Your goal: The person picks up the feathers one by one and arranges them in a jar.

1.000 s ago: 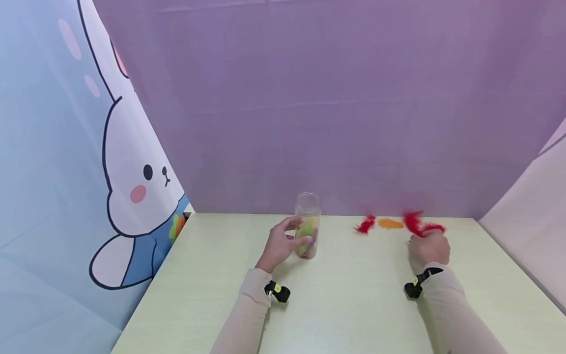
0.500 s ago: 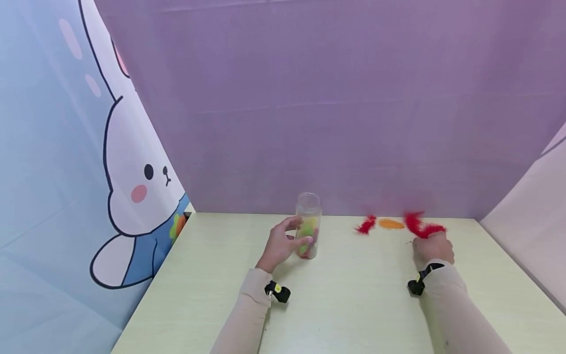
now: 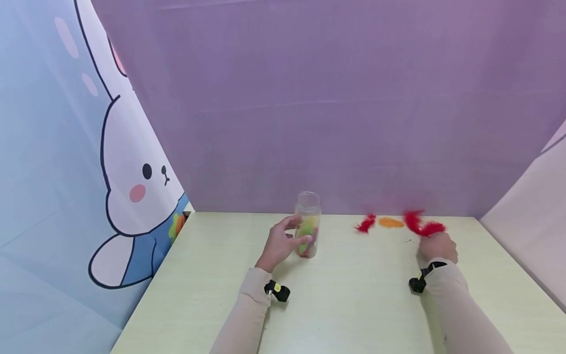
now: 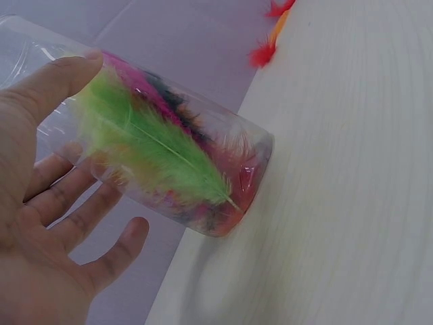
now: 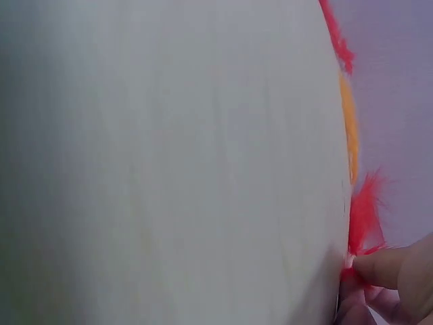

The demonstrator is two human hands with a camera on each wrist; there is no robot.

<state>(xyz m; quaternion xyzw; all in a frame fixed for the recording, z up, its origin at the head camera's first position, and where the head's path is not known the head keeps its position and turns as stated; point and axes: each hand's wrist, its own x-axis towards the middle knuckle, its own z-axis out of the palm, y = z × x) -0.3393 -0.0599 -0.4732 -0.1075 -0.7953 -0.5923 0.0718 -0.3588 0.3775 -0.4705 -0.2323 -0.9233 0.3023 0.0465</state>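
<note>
My left hand (image 3: pixel 278 243) holds a clear jar (image 3: pixel 308 204) upright on the table, thumb on one side and fingers around the other. Inside lie several feathers; a green feather (image 4: pixel 155 145) and a magenta feather (image 4: pixel 139 81) press against the wall. No lid shows on the jar's top. Farther right, my right hand (image 3: pixel 439 247) pinches a red feather (image 3: pixel 432 228) at the tabletop between thumb and fingers. Another red feather (image 3: pixel 412 222) touches or overlaps it on the left. An orange feather (image 3: pixel 391 222) and one more red feather (image 3: pixel 366 224) lie between that and the jar.
The pale wooden table (image 3: pixel 336 300) ends at a purple cloth backdrop (image 3: pixel 336 108) just behind the feathers. To the left hangs a blue cloth (image 3: pixel 40 196) with a cartoon rabbit; a whitish cloth (image 3: pixel 526 216) hangs at the right.
My right hand has shifted slightly to the right by the red feathers, which have hardly moved. The left hand and the jar stay in place.
</note>
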